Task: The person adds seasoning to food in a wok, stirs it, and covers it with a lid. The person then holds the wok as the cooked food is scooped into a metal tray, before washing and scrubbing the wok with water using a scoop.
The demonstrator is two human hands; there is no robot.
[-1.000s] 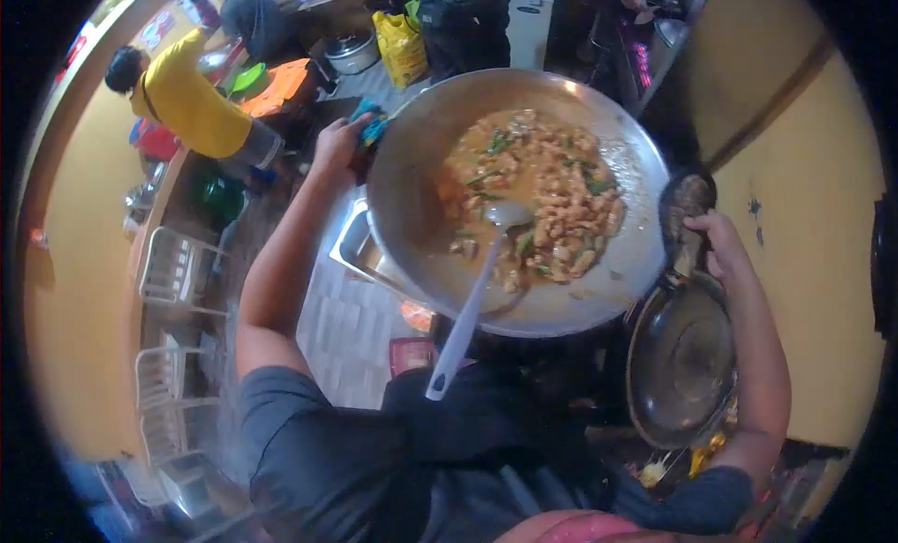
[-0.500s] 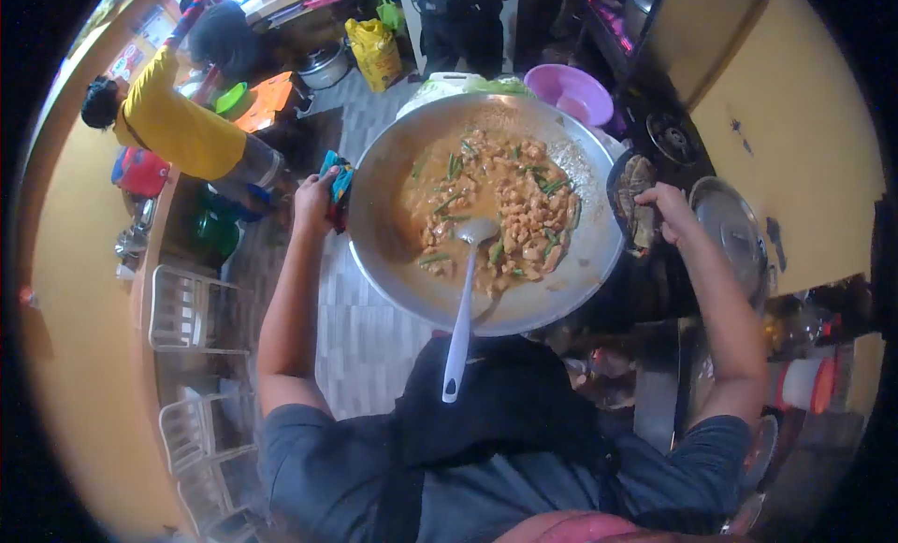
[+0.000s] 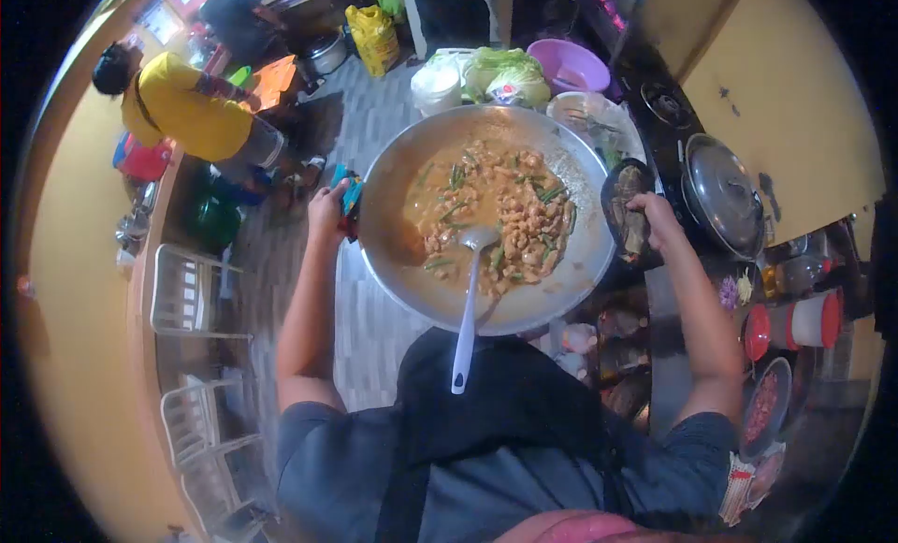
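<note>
A large metal wok (image 3: 412, 295) is held up in front of my body. In it lies a saucy dish (image 3: 524, 216) of meat pieces and green beans. A ladle (image 3: 468, 328) rests inside, its pale handle sticking out over the near rim. My left hand (image 3: 327, 209) is closed round a teal and dark cloth (image 3: 351, 202) at the wok's left side. On the right side my right hand (image 3: 655, 217) grips a dark, worn pot holder (image 3: 629, 211) against the rim. The wok's own handles are hidden by the cloths.
Beyond the wok stand leafy vegetables (image 3: 510, 73), a purple basin (image 3: 571, 66) and a tray (image 3: 599, 117). A lidded pot (image 3: 725, 197) is at the right. A person in yellow (image 3: 192, 108) stands far left, near white chairs (image 3: 182, 290) and a yellow bag (image 3: 372, 38).
The view has turned, and the wok has shifted left and lower in it, still between both hands. Vegetables, the tray and the lidded pot have come into fuller view.
</note>
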